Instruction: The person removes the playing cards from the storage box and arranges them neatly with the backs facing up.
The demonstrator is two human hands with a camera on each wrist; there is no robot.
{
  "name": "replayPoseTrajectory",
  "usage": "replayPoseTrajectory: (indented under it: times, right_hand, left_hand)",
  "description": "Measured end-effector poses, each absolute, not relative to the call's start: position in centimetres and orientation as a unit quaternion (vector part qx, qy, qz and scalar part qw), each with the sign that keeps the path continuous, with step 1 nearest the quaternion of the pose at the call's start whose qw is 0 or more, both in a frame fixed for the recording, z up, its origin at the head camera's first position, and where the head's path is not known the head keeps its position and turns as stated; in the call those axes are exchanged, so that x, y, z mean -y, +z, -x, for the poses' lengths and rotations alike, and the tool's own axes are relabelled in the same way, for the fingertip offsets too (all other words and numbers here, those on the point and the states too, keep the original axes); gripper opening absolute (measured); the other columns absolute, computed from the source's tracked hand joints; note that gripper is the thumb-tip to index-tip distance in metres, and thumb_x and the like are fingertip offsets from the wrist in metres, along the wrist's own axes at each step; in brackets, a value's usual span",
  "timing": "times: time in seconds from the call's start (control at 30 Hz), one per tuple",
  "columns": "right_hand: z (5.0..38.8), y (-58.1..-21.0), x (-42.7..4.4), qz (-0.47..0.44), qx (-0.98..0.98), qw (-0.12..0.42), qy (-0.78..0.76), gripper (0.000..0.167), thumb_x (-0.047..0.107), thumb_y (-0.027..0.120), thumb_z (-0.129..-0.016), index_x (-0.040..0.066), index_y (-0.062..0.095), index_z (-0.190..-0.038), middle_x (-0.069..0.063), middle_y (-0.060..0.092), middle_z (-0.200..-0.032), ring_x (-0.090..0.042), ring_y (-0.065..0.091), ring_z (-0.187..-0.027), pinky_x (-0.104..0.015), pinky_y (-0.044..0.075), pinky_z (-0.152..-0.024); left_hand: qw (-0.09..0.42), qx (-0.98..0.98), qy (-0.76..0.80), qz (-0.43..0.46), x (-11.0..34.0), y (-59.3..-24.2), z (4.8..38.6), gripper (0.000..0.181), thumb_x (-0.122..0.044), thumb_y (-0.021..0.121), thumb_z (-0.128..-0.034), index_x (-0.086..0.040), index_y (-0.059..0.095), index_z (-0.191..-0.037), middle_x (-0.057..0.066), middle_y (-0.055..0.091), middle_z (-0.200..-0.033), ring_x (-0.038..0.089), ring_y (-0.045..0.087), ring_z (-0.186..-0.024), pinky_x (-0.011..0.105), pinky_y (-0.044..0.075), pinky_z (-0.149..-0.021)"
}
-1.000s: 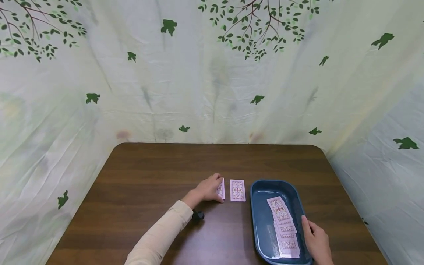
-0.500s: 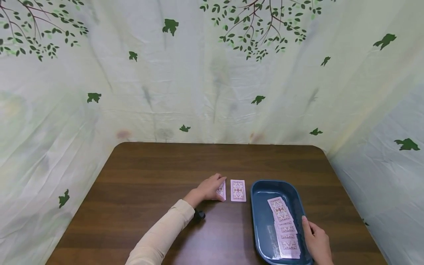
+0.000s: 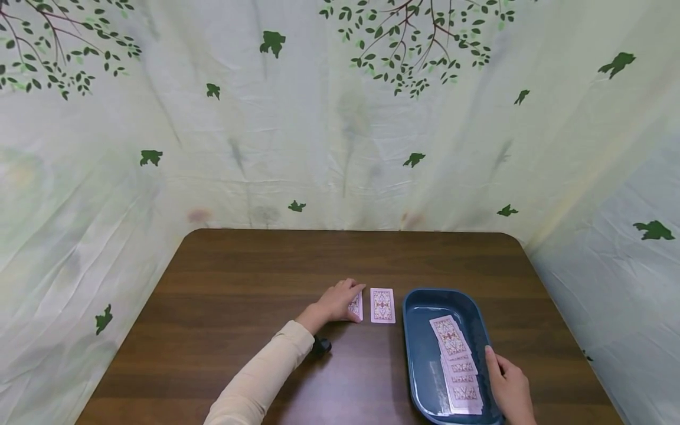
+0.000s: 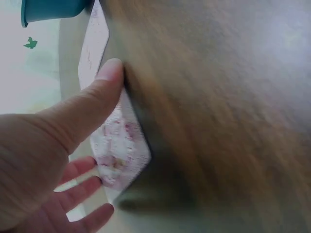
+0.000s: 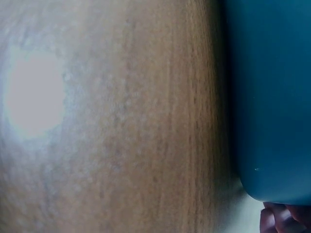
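On the table, the left hand (image 3: 336, 301) spans a patterned pink-and-white card (image 3: 356, 306), thumb at its near edge and fingertips toward the far edge. In the left wrist view the same card (image 4: 119, 155) lies between the thumb and the fingers of the left hand (image 4: 53, 141). Just right of it, with a narrow gap, a second card (image 3: 382, 306) lies flat, back up. The right hand (image 3: 511, 386) grips the right rim of a blue tray (image 3: 422, 354), thumb on top. Several overlapping cards (image 3: 458, 366) lie inside. Fingertips (image 5: 282, 221) show beside the tray's outer wall (image 5: 277, 97).
A small black object (image 3: 321, 346) sits by the left wrist, partly hidden by the sleeve. The brown wooden table (image 3: 239, 260) ends at a pale curtain (image 3: 319, 147) printed with leaves, which also hangs at both sides.
The left hand's forefinger has shifted slightly right across the top of its card. The right hand keeps its hold on the tray, and the cards look the same.
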State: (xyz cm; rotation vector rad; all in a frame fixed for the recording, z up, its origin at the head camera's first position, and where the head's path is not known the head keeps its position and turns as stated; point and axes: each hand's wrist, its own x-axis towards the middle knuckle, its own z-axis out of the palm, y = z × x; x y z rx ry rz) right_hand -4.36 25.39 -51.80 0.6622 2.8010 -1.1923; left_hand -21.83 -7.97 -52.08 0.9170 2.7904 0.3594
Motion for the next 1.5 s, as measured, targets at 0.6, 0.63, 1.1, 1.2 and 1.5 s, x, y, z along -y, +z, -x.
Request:
replayPoseTrajectory:
  times: [0.6, 0.63, 1.1, 1.2, 1.5]
  right_hand:
    - [4.2, -51.9, -25.5, -0.214, -0.898, 0.008, -0.384, 0.070, 0.049, 0.029, -0.096, -0.013, 0.051, -0.121, -0.034, 0.050, -0.117, -0.049, 0.048, -0.104, -0.059, 0.037, -0.083]
    - [4.2, -51.9, -25.5, -0.215, -0.898, 0.008, -0.384, 0.069, 0.049, 0.029, -0.096, -0.012, 0.051, -0.120, -0.033, 0.051, -0.116, -0.049, 0.049, -0.103, -0.058, 0.038, -0.082]
    - [4.2, -51.7, -25.5, -0.218, -0.895, 0.024, -0.389, 0.072, 0.050, 0.029, -0.096, -0.013, 0.049, -0.122, -0.034, 0.050, -0.117, -0.048, 0.050, -0.102, -0.059, 0.037, -0.083]
    - [4.3, -51.7, -25.5, -0.218, -0.895, 0.019, -0.389, 0.071, 0.050, 0.029, -0.096, -0.013, 0.049, -0.122, -0.033, 0.050, -0.117, -0.047, 0.051, -0.100, -0.059, 0.038, -0.082]
    - [4.3, -51.8, -25.4, -0.207, -0.897, -0.015, -0.389, 0.065, 0.047, 0.034, -0.096, -0.011, 0.058, -0.112, -0.029, 0.058, -0.102, -0.039, 0.055, -0.086, -0.054, 0.041, -0.074]
  left_hand:
    - [-0.031, -0.931, 0.281, -0.233, 0.9, -47.7, 19.9, 0.055, -0.046, 0.059, -0.0857, -0.010, 0.053, -0.128, 0.006, 0.053, -0.120, 0.020, 0.050, -0.109, 0.034, 0.043, -0.087]
    - [-0.034, -0.930, 0.277, -0.238, 0.6, -47.8, 19.8, 0.056, -0.047, 0.058, -0.0855, -0.010, 0.054, -0.127, 0.005, 0.053, -0.119, 0.019, 0.051, -0.108, 0.034, 0.044, -0.086]
    - [-0.064, -0.900, 0.275, -0.332, -3.1, -47.8, 18.5, 0.049, -0.045, 0.058, -0.0868, -0.014, 0.056, -0.125, 0.002, 0.052, -0.119, 0.014, 0.051, -0.105, 0.025, 0.044, -0.085]
    - [-0.062, -0.889, 0.280, -0.358, -3.8, -47.6, 18.4, 0.048, -0.044, 0.059, -0.0862, -0.013, 0.057, -0.124, 0.002, 0.053, -0.117, 0.012, 0.052, -0.102, 0.022, 0.043, -0.084]
    - [-0.029, -0.894, 0.223, -0.387, -6.1, -47.9, 17.8, 0.048, -0.046, 0.057, -0.0865, -0.015, 0.058, -0.123, 0.000, 0.055, -0.115, 0.011, 0.052, -0.101, 0.020, 0.043, -0.082]
